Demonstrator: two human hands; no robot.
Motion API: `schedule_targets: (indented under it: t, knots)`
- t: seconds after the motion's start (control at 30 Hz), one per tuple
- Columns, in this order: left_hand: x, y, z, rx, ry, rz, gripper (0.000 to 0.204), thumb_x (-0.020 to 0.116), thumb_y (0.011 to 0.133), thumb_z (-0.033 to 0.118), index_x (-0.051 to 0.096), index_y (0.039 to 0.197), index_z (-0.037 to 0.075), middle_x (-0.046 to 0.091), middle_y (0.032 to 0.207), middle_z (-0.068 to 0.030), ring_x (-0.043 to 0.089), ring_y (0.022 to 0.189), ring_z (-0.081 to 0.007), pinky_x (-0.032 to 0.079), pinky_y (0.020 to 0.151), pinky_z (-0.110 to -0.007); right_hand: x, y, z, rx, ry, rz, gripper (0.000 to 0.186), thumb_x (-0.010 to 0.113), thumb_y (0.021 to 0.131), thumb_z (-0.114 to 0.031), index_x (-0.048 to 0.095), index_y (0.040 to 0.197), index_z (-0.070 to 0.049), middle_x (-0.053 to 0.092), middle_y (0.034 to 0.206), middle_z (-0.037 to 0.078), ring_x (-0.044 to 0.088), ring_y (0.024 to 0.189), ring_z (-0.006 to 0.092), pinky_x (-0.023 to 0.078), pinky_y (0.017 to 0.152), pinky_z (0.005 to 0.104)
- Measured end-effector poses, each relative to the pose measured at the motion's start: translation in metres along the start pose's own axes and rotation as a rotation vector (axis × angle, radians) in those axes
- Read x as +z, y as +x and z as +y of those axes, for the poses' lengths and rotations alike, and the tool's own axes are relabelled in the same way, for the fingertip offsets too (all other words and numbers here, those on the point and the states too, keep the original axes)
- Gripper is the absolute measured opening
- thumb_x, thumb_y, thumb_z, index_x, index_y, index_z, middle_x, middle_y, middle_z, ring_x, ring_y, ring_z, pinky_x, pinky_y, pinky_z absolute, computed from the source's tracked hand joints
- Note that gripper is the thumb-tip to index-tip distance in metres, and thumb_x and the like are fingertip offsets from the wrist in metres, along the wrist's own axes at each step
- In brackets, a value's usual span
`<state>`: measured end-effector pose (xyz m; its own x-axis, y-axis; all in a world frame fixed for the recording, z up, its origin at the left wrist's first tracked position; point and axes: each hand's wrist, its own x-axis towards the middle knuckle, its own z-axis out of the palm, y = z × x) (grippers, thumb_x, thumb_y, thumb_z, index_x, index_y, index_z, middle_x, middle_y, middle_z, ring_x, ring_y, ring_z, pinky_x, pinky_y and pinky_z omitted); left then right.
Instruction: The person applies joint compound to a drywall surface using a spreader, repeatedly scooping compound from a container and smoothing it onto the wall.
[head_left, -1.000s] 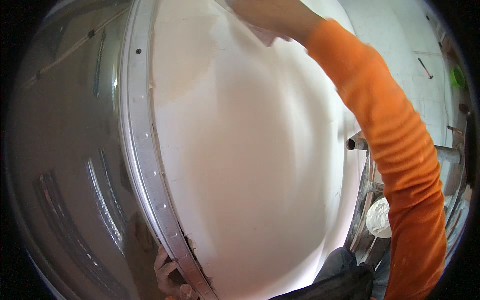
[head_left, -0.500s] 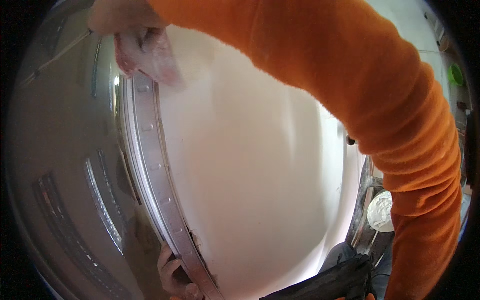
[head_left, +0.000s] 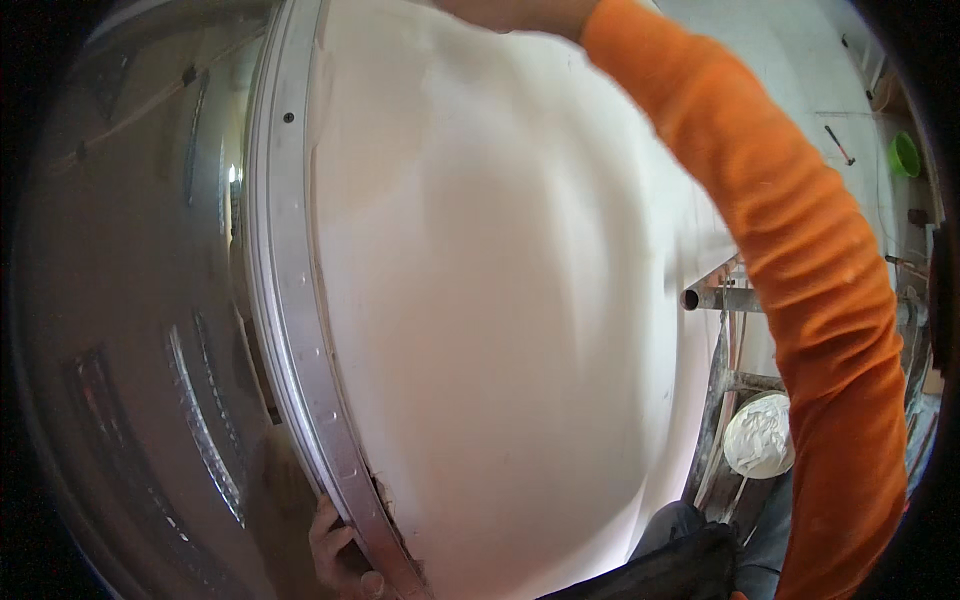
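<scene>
A long silvery metal profile (head_left: 290,290) with a row of small dimples curves from the top to the bottom, along the edge of a white board-like surface (head_left: 490,330). Near its upper part sits a dark screw head (head_left: 288,117). At the lower end my left hand (head_left: 338,552) is closed on the profile, fingers curled at its left edge. My right hand (head_left: 525,12), below an orange sleeve, is at the upper edge, apart from the profile. The picture's edge cuts off its fingers, so whether it holds anything is hidden.
Left of the profile is a dim brownish surface with shiny metal strips (head_left: 205,430). At the lower right are a scaffold tube (head_left: 735,300) and a round container with white stuff (head_left: 760,435). Farther right are a hammer (head_left: 840,146) and a green bucket (head_left: 904,154).
My right hand has moved from the profile's upper part rightward to the upper edge, uncovering the screw head. My left hand stays on the profile, slightly lower in view.
</scene>
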<state>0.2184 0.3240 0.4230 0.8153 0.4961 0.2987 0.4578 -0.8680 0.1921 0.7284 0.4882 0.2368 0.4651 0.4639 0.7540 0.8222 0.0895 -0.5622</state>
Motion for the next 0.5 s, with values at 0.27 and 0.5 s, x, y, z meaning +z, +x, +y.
schedule_targets:
  t: [0.27, 0.5]
  knots:
    - [-0.016, 0.003, 0.008, -0.172, -0.08, -0.109, 0.06, 0.051, 0.102, 0.053, 0.048, 0.136, 0.003, 0.047, 0.144, -0.0287, 0.058, 0.123, -0.0433, 0.053, 0.1, -0.053, 0.049, 0.006, -0.027, 0.147, 0.463, 0.315, 0.038, 0.051, 0.088, -0.011, 0.069, 0.121, -0.002, 0.07, 0.111, 0.027, 0.066, 0.105, 0.0428, 0.052, 0.096, 0.0481]
    - [-0.015, 0.006, 0.0, -0.15, -0.094, -0.104, 0.06, 0.053, 0.102, 0.051, 0.049, 0.135, 0.002, 0.046, 0.145, -0.028, 0.056, 0.125, -0.0451, 0.052, 0.102, -0.056, 0.071, 0.009, -0.031, 0.088, 0.501, 0.394, 0.038, 0.051, 0.086, -0.011, 0.07, 0.118, -0.002, 0.071, 0.108, 0.026, 0.067, 0.103, 0.043, 0.052, 0.094, 0.0494]
